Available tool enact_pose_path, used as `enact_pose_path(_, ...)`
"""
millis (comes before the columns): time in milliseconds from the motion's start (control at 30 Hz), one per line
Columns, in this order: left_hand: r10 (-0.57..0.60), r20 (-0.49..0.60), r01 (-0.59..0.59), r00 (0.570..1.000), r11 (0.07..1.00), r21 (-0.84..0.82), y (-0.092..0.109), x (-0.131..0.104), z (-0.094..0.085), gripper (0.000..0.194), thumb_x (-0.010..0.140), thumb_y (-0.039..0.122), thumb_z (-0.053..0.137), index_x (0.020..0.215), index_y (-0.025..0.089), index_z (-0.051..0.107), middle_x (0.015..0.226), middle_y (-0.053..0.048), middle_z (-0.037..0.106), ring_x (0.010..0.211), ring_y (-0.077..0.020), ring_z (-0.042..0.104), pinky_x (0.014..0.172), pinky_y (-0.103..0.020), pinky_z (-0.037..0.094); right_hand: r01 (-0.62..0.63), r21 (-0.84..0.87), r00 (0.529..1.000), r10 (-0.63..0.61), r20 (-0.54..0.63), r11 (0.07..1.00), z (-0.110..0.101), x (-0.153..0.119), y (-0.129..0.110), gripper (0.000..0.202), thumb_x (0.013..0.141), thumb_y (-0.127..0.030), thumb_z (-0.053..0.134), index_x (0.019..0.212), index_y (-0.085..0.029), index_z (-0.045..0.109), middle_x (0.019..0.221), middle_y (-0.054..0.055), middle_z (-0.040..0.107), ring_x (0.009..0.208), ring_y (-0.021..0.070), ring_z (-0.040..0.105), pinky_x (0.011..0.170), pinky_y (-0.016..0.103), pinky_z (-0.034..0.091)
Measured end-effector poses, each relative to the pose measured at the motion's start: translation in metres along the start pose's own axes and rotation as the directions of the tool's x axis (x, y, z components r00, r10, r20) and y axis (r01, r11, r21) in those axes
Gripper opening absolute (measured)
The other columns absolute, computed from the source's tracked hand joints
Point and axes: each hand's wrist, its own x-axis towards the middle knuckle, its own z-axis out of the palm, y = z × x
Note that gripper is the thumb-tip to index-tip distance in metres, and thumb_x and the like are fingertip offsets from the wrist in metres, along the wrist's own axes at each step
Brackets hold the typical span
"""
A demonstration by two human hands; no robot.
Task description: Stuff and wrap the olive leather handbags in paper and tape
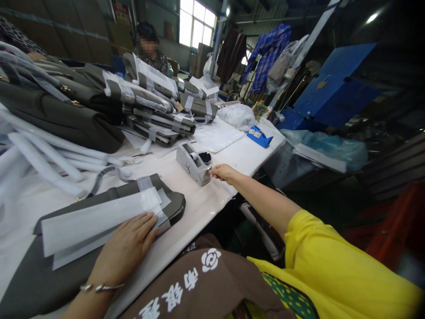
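Observation:
My left hand [128,243] lies flat with its fingers extended on the white paper [89,219], which covers part of a dark grey-green bag [29,274] at the lower left. Clear tape crosses the paper near the fingertips. My right hand [223,173] is pinched at the near end of a grey tape dispenser [190,164] on the white-covered table. Whatever is between those fingers is too small to make out, though it looks like the end of the tape. A dark round object [205,157] sits beside the dispenser.
Wrapped dark bags [156,99] are piled at the back left, with white foam tubes [43,155] before them. A blue dispenser [259,136] stands near the right edge of the table [226,159]. Behind the pile is a person [152,55]. Clear plastic [235,116] lies at the back.

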Motion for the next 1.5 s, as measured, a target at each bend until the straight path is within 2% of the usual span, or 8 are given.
enact_pose_path(100,-0.017,0.013,0.017,1.0,1.0,-0.009,0.001,0.0,-0.002,0.045,0.089,0.046,0.041,0.118,0.017,0.06,0.121,-0.007,0.062,0.116,-0.0249,0.053,0.101,-0.042,0.041,0.032,-0.001,0.999,-0.032,-0.019,0.999,0.01,-0.013,0.013,0.012,0.067,-0.019,0.065,0.061,-0.015,0.056,0.054,-0.001,0.055,0.052,0.0091,0.05,0.05,0.02,0.034)
enact_pose_path(233,-0.071,0.041,0.073,0.997,0.996,-0.045,0.006,0.001,-0.006,0.044,0.089,0.045,0.04,0.119,0.018,0.06,0.123,-0.007,0.06,0.116,-0.0237,0.053,0.101,-0.041,0.041,0.089,0.051,0.988,-0.095,0.122,0.995,0.033,-0.05,0.02,0.008,0.072,-0.023,0.062,0.072,-0.014,0.06,0.061,-0.001,0.058,0.056,0.0093,0.054,0.052,0.019,0.036)
enact_pose_path(300,-0.09,0.049,0.093,0.995,0.993,-0.076,0.009,0.001,-0.009,0.043,0.09,0.044,0.04,0.118,0.019,0.06,0.123,-0.007,0.06,0.116,-0.0234,0.053,0.101,-0.041,0.041,0.15,0.154,0.95,-0.185,0.25,0.977,0.053,-0.073,0.016,0.016,0.072,-0.027,0.063,0.083,-0.016,0.061,0.068,-0.001,0.061,0.06,0.0088,0.057,0.052,0.018,0.036)
enact_pose_path(467,-0.113,0.02,0.115,0.993,0.985,-0.128,0.012,0.001,-0.012,0.04,0.09,0.041,0.041,0.117,0.019,0.06,0.122,-0.009,0.061,0.115,-0.0235,0.053,0.1,-0.042,0.041,0.169,0.53,0.763,-0.451,0.464,0.831,0.117,-0.117,-0.008,0.027,0.064,-0.025,0.071,0.088,-0.017,0.061,0.069,-0.003,0.061,0.063,0.009,0.057,0.061,0.021,0.044)
enact_pose_path(633,-0.111,0.03,0.114,0.993,0.987,-0.112,0.013,-0.002,-0.011,0.04,0.089,0.036,0.042,0.122,0.019,0.056,0.123,-0.01,0.06,0.116,-0.0237,0.052,0.1,-0.042,0.04,0.219,0.568,0.761,-0.504,0.41,0.793,0.161,-0.119,-0.017,0.025,0.065,-0.019,0.067,0.088,-0.018,0.06,0.077,-0.002,0.061,0.073,0.0109,0.059,0.076,0.026,0.048)
enact_pose_path(833,-0.119,0.042,0.123,0.992,0.985,-0.122,0.014,-0.003,-0.012,0.036,0.089,0.035,0.04,0.113,0.018,0.062,0.121,-0.01,0.061,0.117,-0.0238,0.052,0.101,-0.042,0.038,0.391,0.399,0.789,-0.525,0.319,0.829,0.168,-0.115,-0.019,0.023,0.068,-0.017,0.061,0.092,-0.017,0.059,0.076,-0.002,0.061,0.069,0.0113,0.059,0.071,0.025,0.049)
enact_pose_path(1167,-0.117,0.024,0.119,0.993,0.98,-0.157,0.015,-0.003,-0.014,0.037,0.089,0.035,0.04,0.113,0.018,0.062,0.12,-0.01,0.061,0.115,-0.0237,0.053,0.101,-0.041,0.038,0.588,0.084,0.765,-0.587,0.264,0.804,0.17,-0.112,-0.023,0.019,0.072,-0.019,0.057,0.09,-0.02,0.062,0.084,-0.003,0.065,0.072,0.0119,0.06,0.069,0.024,0.049)
enact_pose_path(1500,-0.108,0.01,0.108,0.994,0.984,-0.142,0.013,-0.005,-0.012,0.037,0.089,0.037,0.042,0.116,0.018,0.058,0.12,-0.009,0.061,0.115,-0.0227,0.052,0.1,-0.039,0.038,0.504,0.141,0.818,-0.523,0.239,0.852,0.169,-0.087,-0.025,0.019,0.07,-0.02,0.059,0.089,-0.019,0.062,0.075,-0.003,0.062,0.067,0.0107,0.057,0.065,0.024,0.047)
